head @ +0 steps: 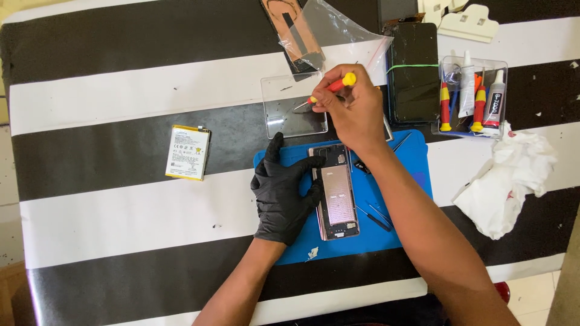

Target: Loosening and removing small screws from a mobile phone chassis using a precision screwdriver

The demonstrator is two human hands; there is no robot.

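Head view, looking straight down: nearest me, my left hand (281, 194), in a black glove, lies spread on the opened phone body with its bare metal inner frame (336, 192), fingers curled over its left edge, which I judge pins it flat so it cannot slide. The phone rests upright on a blue rubber work mat (417, 158) laid over the black-and-white striped bench (109, 229); thin dark picks (374, 217) lie on the mat just right of the phone, close enough to catch a sleeve. Further out, my bare right hand (355, 108) is closed in a fingertip pinch on a small screwdriver with a red shaft and yellow cap (331, 88), its tip angled down to a clear plastic square tray (292, 105) just beyond the mat's top edge; whether the tip carries a screw is too small to tell. Well apart to the left sits a flat white battery with a yellow edge (188, 152), with open striped bench all around it, the freest room for moving. To the right, a crumpled white tissue (507, 181) crowds the bench edge. Beyond it stand a clear box of screwdrivers and glue tubes (474, 93), a black phone screen banded with green elastic (413, 72), and, farthest, a clear zip bag (329, 33) over a copper-coloured back cover.
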